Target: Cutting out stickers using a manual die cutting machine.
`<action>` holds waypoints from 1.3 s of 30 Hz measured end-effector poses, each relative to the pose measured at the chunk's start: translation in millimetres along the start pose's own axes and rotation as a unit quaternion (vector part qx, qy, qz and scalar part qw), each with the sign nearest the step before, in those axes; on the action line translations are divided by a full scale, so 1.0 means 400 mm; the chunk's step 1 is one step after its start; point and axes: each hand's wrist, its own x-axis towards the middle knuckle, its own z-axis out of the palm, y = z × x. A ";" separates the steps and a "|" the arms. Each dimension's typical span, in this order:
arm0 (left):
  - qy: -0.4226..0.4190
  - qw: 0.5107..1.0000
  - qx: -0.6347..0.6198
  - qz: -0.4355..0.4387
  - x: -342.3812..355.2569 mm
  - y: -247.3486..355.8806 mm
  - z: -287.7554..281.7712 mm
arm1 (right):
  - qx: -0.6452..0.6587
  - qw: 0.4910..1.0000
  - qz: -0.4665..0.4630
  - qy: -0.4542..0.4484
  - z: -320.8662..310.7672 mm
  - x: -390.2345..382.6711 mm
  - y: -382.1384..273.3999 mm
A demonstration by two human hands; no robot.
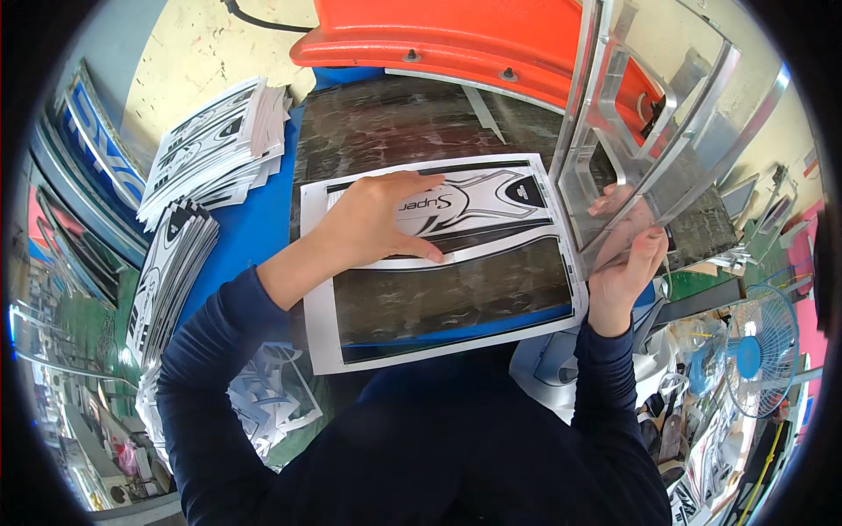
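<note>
- A white sheet (323,337) lies across the dark, marbled table (395,114), overhanging its near edge; a large window is cut through it.
- The printed strip (500,197) above the window is covered by the left hand (377,215), thumb spread from the fingers.
- The right hand (618,285) is half-curled beside the clear guard (574,131); whether anything is pinched cannot be told.
- Pressure is best kept light and even, since thin margins could tear.
- Rigid, glossy red metal (438,35) stands behind.

Orange machine (438,33), top cropped
</note>
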 end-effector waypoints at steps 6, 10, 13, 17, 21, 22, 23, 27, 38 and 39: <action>0.035 0.985 0.116 0.124 -0.013 -0.005 0.024 | -0.059 0.998 -0.003 -0.006 -0.002 -0.007 -0.001; 0.063 0.993 0.095 0.035 0.010 -0.020 0.022 | -0.064 0.998 0.007 -0.015 0.001 -0.007 -0.006; 0.176 0.983 0.050 0.012 0.057 -0.056 -0.019 | -0.056 0.998 0.009 -0.010 0.005 -0.007 -0.005; 0.173 0.980 -0.018 -0.097 0.018 -0.067 -0.033 | -0.050 0.999 0.010 -0.005 0.005 -0.007 -0.005; 0.194 0.966 -0.099 -0.138 -0.039 -0.083 -0.005 | -0.056 0.998 0.010 -0.009 0.004 -0.005 -0.006; 0.181 0.965 -0.101 -0.163 -0.044 -0.095 -0.003 | -0.054 0.998 0.009 -0.011 0.005 -0.004 -0.006; 0.178 0.965 -0.107 -0.161 -0.045 -0.111 -0.005 | -0.052 0.999 0.008 -0.012 0.006 -0.002 -0.005; 0.275 0.855 -0.357 -0.256 -0.051 -0.183 -0.065 | -0.054 0.999 0.005 -0.007 0.007 -0.001 -0.005; 0.724 0.622 -0.296 0.018 -0.346 -0.148 -0.390 | -0.092 0.996 -0.012 -0.002 -0.071 -0.016 0.059; 0.757 0.612 -0.227 0.038 -0.391 -0.140 -0.413 | -0.081 0.997 -0.010 0.007 -0.076 -0.014 0.060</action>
